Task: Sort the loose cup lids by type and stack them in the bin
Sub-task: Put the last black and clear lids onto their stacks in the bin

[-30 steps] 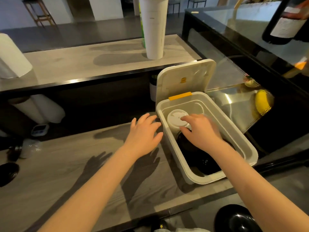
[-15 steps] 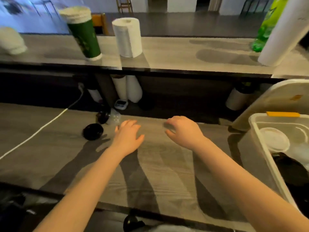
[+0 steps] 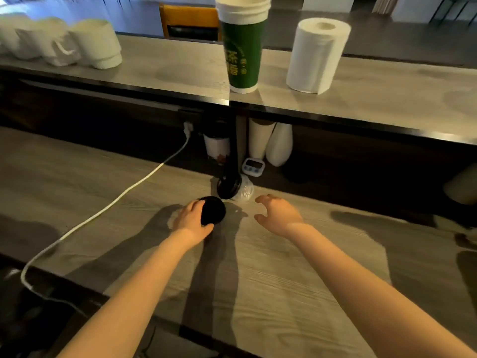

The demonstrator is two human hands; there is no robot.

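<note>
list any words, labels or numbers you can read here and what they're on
green cup: vertical Chinese print; top character looks like "茶", the rest too blurred to read.
timer: screen and buttons too small to read.
No other text shows.

One wide-angle view from the person's head looks forward and steeply down onto the grey wood-grain counter (image 3: pixel 258 293), close enough that the left hand (image 3: pixel 192 220) and right hand (image 3: pixel 280 215) sit mid-frame beside the round black plastic cup lid (image 3: pixel 214 210)
</note>
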